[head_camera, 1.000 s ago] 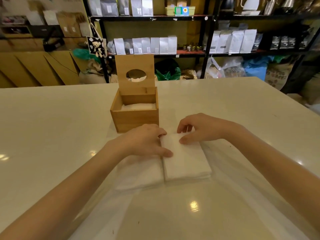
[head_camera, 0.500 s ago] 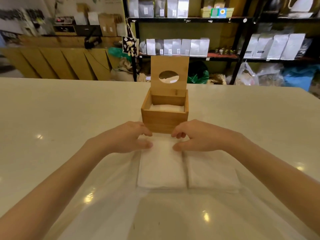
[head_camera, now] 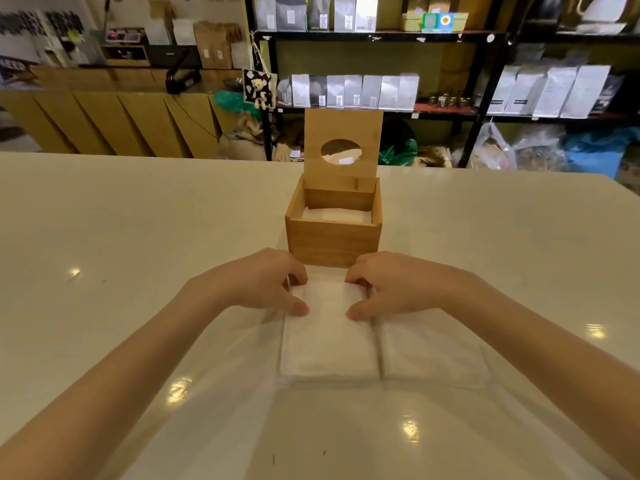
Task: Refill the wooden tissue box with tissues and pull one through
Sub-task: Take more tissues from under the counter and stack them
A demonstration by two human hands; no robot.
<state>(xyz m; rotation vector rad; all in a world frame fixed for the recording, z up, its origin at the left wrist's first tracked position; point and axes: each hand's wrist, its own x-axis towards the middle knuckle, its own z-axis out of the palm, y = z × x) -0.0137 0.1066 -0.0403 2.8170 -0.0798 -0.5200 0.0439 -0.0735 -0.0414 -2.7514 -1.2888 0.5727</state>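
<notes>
Square light-wooden tissue box (head_camera: 333, 237) stood mid-table, hinged lid with oval hole (head_camera: 343, 147) upright at far side, some tissues already inside. Left white tissue stack (head_camera: 327, 337) lay just near of box, second stack (head_camera: 431, 351) at its right. Left hand (head_camera: 266, 282) and right hand (head_camera: 391, 284) pinched far corners of left stack, fingers curled. Stack likely soft, light, floppy; best taken from both sides. Glossy cream table (head_camera: 138, 220) offered open room; box rim snug.

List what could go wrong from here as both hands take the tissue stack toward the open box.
Both hands, left hand and right hand, pinch only the far end of the left tissue stack, so its near end may sag or fan out. The wooden box already holds tissues, so overfilling is possible. A knock could drop the upright lid.
</notes>
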